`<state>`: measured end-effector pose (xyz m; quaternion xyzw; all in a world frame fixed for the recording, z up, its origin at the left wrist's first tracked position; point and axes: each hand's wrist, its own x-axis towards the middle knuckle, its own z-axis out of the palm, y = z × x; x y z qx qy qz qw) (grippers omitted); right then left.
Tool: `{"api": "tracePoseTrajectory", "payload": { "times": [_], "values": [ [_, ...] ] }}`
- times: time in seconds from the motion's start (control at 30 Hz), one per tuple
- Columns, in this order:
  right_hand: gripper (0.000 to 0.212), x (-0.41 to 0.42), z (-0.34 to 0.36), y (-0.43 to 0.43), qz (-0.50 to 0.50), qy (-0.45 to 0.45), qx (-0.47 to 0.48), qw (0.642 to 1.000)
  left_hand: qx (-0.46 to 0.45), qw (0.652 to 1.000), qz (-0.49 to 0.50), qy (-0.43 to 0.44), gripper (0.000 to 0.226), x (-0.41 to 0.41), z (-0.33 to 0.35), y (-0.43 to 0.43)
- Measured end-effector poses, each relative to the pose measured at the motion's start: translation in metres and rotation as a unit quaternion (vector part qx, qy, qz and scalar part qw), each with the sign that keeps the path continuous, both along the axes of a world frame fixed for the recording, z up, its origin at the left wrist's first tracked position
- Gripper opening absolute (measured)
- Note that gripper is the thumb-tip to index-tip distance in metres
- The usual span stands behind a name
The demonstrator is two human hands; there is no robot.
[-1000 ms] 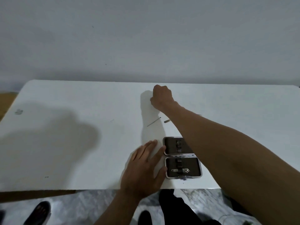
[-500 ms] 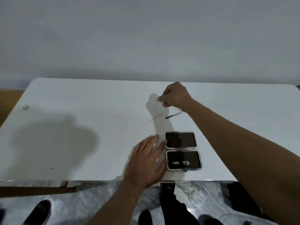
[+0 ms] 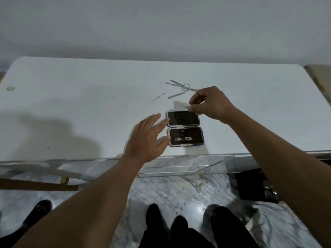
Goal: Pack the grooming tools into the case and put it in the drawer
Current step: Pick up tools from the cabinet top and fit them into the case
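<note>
A plain pale wall [image 3: 161,24] stands behind a white tabletop [image 3: 71,104], and a marbled floor [image 3: 179,190] shows below the near edge. The case [image 3: 184,127] lies open and flat on the tabletop, close to the near edge, with its two dark-lined halves one behind the other and the hinge between them. The near half [image 3: 195,137] holds a nail clipper [image 3: 183,139] under a centre strap; the far half [image 3: 189,119] shows only its strap. The left hand [image 3: 146,140] lies just beside the left end of the case; its grip is wide, fingers straight and spread, with the forefinger tip at the far half's corner and the thumb tip at the near half's corner. Whether these tips touch the case cannot be told. The right hand [image 3: 211,103] hovers over the far edge of the far half; its grip is narrow, thumb and forefinger pinching a thin metal tool [image 3: 185,106], which is too blurred to identify. Further back on the tabletop lie a pair of scissors [image 3: 180,85] with blades apart, a flat file [image 3: 176,95] and a slender pick [image 3: 157,97], all apart from the case. A dark slipper [image 3: 38,210] rests on the floor at left.
</note>
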<state>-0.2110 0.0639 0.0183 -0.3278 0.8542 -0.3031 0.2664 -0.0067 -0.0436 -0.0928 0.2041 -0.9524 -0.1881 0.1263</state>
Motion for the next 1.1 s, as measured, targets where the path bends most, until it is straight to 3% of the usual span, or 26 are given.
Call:
{"api": "tracePoseTrajectory", "payload": {
  "times": [0.13,0.5,1.1],
  "values": [
    [0.019,0.007,-0.007,0.026,0.074,0.065,0.053,0.994,0.0,1.0,0.008,0.005,0.06,-0.001,0.0,0.001],
    [0.016,0.031,-0.031,0.055,0.111,0.168,0.045,0.978,-0.003,1.0,0.016,-0.018,0.058,0.0,-0.008,0.0],
    [0.016,0.027,-0.031,0.051,0.142,0.164,0.054,0.975,-0.006,1.0,0.017,-0.015,0.058,0.0,-0.007,0.001]
  ]
}}
